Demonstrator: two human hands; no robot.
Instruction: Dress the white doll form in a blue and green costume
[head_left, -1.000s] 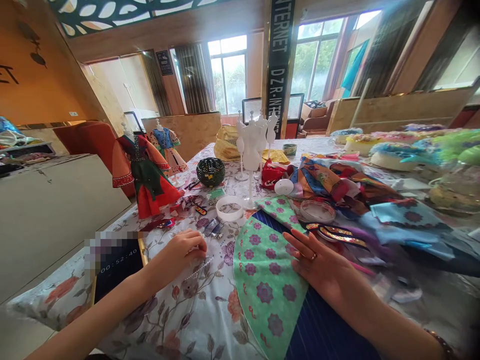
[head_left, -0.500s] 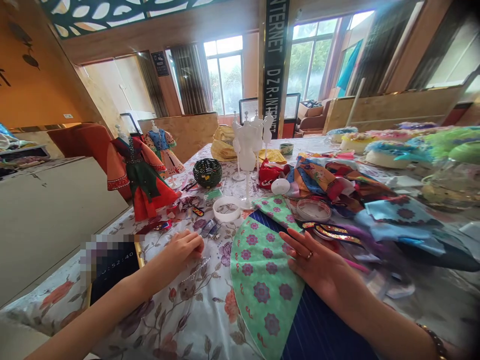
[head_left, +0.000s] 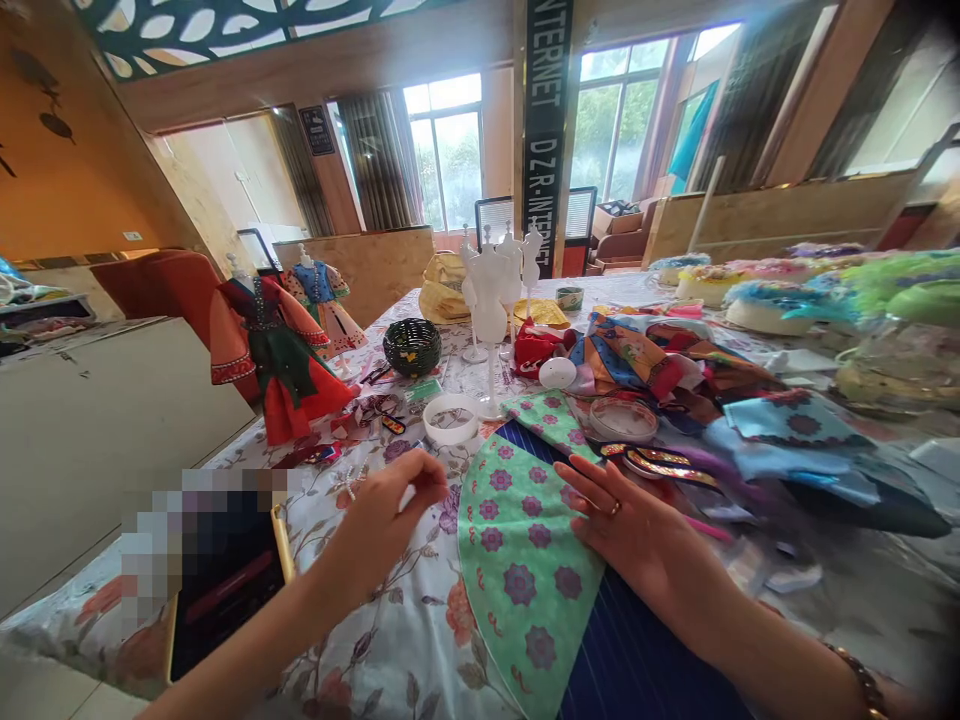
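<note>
My right hand point(head_left: 637, 530) rests on green fabric with purple flowers point(head_left: 517, 585), its fingers stretched out and a ring on one of them. Dark blue striped cloth point(head_left: 637, 650) lies under the green piece and below my palm. Left of the fabric, my left hand point(head_left: 397, 505) hovers above the floral tablecloth point(head_left: 405, 630) with fingers curled toward the thumb. Whatever those fingertips might pinch is too small or hidden. A short string of pearl-like beads point(head_left: 351, 484) lies behind that hand. Near it stands a white ring-shaped roll point(head_left: 451, 420).
White miniature dress forms point(head_left: 491, 300) stand mid-table beside a dark woven basket point(head_left: 412, 347). Two dressed doll forms point(head_left: 281, 340) are at left. A gold-edged tablet point(head_left: 225, 580) lies front left. Colourful fabric scraps point(head_left: 645, 355), a clear tape roll point(head_left: 624, 420) and sequined trim point(head_left: 664, 465) crowd the right.
My left hand has moved right, closer to the green fabric; the bead string now shows behind it instead of below it. The tablet's screen has changed. My right hand has stayed in place.
</note>
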